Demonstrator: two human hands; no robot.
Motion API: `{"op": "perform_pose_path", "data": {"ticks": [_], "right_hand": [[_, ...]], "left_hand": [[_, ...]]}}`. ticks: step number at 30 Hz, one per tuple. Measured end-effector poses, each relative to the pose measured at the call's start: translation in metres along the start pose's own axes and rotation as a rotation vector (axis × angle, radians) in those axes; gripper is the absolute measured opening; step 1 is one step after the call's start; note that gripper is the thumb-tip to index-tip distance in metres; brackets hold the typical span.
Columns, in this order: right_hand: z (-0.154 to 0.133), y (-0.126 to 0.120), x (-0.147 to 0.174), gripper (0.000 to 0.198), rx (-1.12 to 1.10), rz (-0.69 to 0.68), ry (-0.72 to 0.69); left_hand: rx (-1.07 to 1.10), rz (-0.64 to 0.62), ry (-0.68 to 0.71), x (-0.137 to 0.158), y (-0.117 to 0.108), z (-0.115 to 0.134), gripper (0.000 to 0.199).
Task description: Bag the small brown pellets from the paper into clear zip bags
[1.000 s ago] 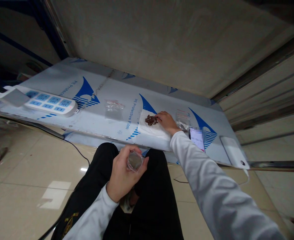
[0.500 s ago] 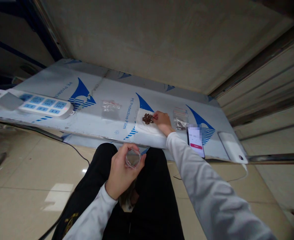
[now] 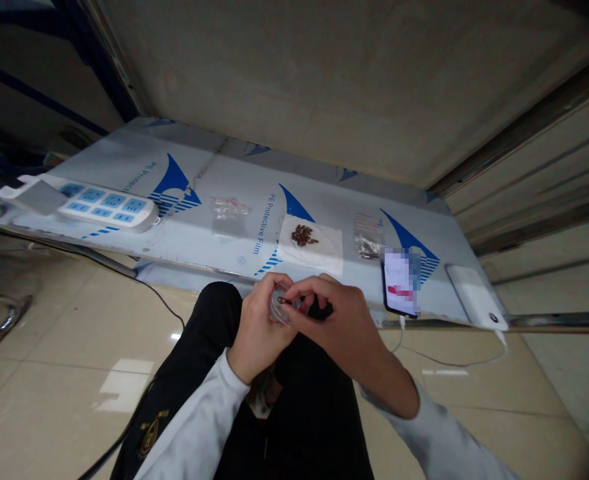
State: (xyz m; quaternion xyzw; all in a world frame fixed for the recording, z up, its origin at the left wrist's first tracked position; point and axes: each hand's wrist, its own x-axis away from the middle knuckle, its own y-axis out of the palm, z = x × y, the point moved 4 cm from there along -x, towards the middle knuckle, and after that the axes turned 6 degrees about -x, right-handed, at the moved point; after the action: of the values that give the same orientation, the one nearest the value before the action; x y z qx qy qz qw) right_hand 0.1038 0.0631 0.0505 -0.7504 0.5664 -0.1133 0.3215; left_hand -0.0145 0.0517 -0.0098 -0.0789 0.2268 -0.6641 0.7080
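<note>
My left hand (image 3: 264,333) is wrapped round what looks like a clear plastic bag (image 3: 276,308), its mouth held open and facing up above my lap. Over that mouth, my right hand (image 3: 329,313) pinches a small brown piece (image 3: 284,301) between thumb and fingertips. The bag's inside is mostly hidden by the fingers. On the table beyond, a white napkin (image 3: 327,250) bears a loose pile of small, oblong brown pieces (image 3: 303,235); their exact kind is too small to tell.
A flat clear zip bag (image 3: 230,217) lies left of the napkin, a zip bag of small silvery parts (image 3: 369,245) right of it. Farther right are a lit phone (image 3: 399,283) and a white cabled device (image 3: 474,293). A power strip (image 3: 104,207) sits on the table's left.
My right hand has come back from the pile on the napkin to the bag's mouth, carrying a brown piece. My left hand still holds the bag over my lap.
</note>
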Motion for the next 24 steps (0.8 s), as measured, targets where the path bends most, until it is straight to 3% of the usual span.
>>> {"op": "perform_pose_path", "data": {"ticks": [4, 8, 10, 12, 13, 16, 18, 24], "right_hand": [[-0.005, 0.008, 0.009, 0.016, 0.118, -0.107, -0.057], [0.003, -0.005, 0.005, 0.021, 0.083, -0.13, -0.108], [0.025, -0.017, -0.008, 0.019, 0.05, -0.015, -0.092], [0.062, -0.028, -0.029, 0.018, 0.099, 0.148, -0.033], [0.084, -0.029, -0.04, 0.018, 0.167, 0.163, 0.005], [0.142, -0.017, -0.07, 0.024, 0.4, 0.061, 0.086], [0.166, -0.008, -0.082, 0.022, 0.468, 0.02, 0.101], [0.18, 0.002, -0.091, 0.012, 0.486, -0.042, 0.09]], "left_hand": [[-0.012, -0.008, 0.025, 0.002, 0.0, 0.006, 0.021], [-0.017, 0.033, 0.038, 0.003, -0.003, 0.006, 0.022], [-0.018, 0.056, 0.021, 0.004, -0.003, 0.005, 0.023], [-0.009, 0.066, -0.004, 0.005, -0.002, 0.002, 0.024], [-0.001, 0.06, -0.014, 0.006, -0.002, 0.001, 0.025], [0.017, 0.036, -0.024, 0.009, -0.001, -0.001, 0.026], [0.015, 0.034, -0.032, 0.01, -0.003, -0.004, 0.026], [0.002, 0.061, -0.053, 0.008, -0.012, -0.014, 0.025]]}}
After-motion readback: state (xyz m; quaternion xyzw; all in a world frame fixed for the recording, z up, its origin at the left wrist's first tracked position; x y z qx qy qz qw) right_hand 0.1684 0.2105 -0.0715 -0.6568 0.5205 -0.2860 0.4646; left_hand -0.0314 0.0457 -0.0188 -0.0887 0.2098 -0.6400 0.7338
